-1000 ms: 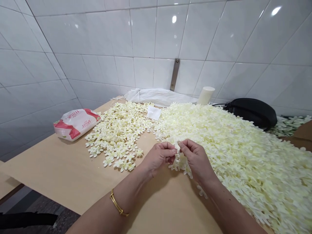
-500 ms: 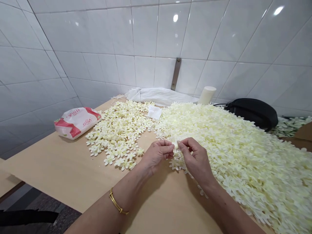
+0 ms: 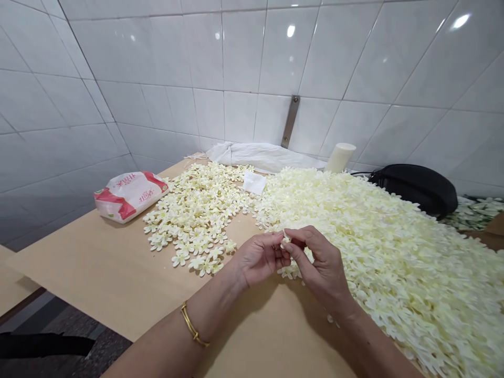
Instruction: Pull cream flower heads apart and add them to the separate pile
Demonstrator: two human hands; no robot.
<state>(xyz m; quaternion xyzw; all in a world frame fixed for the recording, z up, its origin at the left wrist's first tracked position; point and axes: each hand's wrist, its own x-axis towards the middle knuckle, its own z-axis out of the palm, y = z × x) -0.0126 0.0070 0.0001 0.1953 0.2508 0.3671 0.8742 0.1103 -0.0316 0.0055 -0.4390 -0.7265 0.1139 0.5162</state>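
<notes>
My left hand point(image 3: 263, 257) and my right hand point(image 3: 318, 260) meet in the middle of the view, fingertips almost touching. Between them is a small pale artificial flower point(image 3: 285, 239), pinched by the thumb and fingers of both hands and mostly hidden by them. A gold bangle point(image 3: 192, 326) circles my left wrist. To the right and behind my right hand spreads a big heap of cream-white artificial flowers point(image 3: 394, 262). A smaller pile of yellowish flowers point(image 3: 197, 210) lies beyond my left hand, its blossoms fuller and more separate.
A pink-and-white tissue pack point(image 3: 132, 195) lies on the wooden table point(image 3: 98, 262) at left. A white paper piece point(image 3: 254, 182) sits between the piles. Along the tiled wall are a white plastic sheet point(image 3: 263, 155), a cream cylinder point(image 3: 340, 157) and a black case point(image 3: 419, 189).
My left hand has turned so its palm and curled fingers show more. My right fingers have closed in against the left fingertips. The view has shifted slightly.
</notes>
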